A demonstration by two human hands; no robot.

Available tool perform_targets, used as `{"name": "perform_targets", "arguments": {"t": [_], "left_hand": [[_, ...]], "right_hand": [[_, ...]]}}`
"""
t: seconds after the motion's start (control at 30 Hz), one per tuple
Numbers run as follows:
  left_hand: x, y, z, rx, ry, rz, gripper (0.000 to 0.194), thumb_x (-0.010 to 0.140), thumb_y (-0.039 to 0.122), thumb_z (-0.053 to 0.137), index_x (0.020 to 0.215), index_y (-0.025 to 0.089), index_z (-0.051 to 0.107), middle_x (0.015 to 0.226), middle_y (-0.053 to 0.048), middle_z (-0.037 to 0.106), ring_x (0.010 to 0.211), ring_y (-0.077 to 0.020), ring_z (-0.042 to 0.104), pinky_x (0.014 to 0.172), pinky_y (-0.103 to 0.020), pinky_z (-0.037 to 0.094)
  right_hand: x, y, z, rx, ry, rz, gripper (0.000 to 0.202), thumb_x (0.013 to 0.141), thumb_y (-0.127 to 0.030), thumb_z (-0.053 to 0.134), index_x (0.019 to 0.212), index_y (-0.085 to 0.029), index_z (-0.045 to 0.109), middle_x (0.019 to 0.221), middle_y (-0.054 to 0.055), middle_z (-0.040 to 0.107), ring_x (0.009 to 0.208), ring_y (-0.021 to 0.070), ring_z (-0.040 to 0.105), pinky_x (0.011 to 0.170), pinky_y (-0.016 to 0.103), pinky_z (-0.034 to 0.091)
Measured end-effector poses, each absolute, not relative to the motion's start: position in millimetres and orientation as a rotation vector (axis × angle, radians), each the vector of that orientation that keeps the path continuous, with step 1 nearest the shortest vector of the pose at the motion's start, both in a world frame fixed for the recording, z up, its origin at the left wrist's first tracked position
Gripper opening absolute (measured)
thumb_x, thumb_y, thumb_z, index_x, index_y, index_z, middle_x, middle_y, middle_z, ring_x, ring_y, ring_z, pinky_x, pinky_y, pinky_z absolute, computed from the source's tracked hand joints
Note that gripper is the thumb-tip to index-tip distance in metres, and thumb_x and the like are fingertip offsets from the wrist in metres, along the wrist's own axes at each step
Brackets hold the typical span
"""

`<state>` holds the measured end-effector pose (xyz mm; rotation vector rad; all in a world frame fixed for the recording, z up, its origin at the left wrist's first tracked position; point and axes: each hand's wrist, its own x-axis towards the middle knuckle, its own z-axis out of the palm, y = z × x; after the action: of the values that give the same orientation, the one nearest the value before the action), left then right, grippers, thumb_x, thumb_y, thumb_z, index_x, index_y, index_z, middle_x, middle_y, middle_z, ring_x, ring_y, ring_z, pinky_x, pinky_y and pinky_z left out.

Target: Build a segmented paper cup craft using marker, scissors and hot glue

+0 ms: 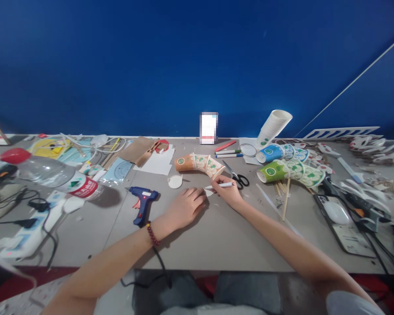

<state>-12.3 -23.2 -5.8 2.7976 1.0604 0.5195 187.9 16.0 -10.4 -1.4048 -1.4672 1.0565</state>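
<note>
My right hand (229,192) pinches a white marker (222,186), its tip pointing left over a small white paper piece (209,193) on the table. My left hand (188,205) rests palm down, fingers stretched forward and lying flat, with the fingertips at the left edge of that piece. A red bead bracelet circles the left wrist. Just behind the hands lies a curved string of joined orange paper cups (200,162). Left of them is a white disc (175,181). Black-handled scissors (240,178) lie right behind my right hand.
A blue glue gun (143,202), a plastic bottle (57,174) and a power strip (41,225) lie left. Blue joined cups (282,153), green joined cups (290,172), a leaning cup stack (274,127), wooden sticks (286,199) and a phone (344,225) are right. Markers (229,154) lie behind.
</note>
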Motion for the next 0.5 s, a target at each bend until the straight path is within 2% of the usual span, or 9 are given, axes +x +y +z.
{"name": "perform_targets", "arguments": {"t": [0.3,0.5], "left_hand": [[-12.3,-23.0,-5.2,2.808,1.063,0.503,0.026,0.099,0.027,0.04,0.118,0.019,0.057,0.121,-0.01,0.061,0.105,-0.0228,0.055,0.088,-0.04,0.047],[-11.9,-23.4,-7.1,2.795,1.07,0.522,0.027,0.099,0.028,0.04,0.118,0.019,0.058,0.121,-0.011,0.061,0.107,-0.023,0.054,0.088,-0.041,0.047]], "right_hand": [[188.0,15.5,-8.1,-1.404,-1.495,1.027,0.023,0.074,-0.035,0.059,0.057,-0.02,0.057,0.052,-0.002,0.056,0.051,0.0128,0.049,0.05,0.025,0.04],[189.3,16.8,-12.4,-1.405,-1.491,1.035,0.019,0.072,-0.031,0.057,0.056,-0.021,0.055,0.051,-0.002,0.056,0.05,0.0133,0.05,0.05,0.025,0.04]]}}
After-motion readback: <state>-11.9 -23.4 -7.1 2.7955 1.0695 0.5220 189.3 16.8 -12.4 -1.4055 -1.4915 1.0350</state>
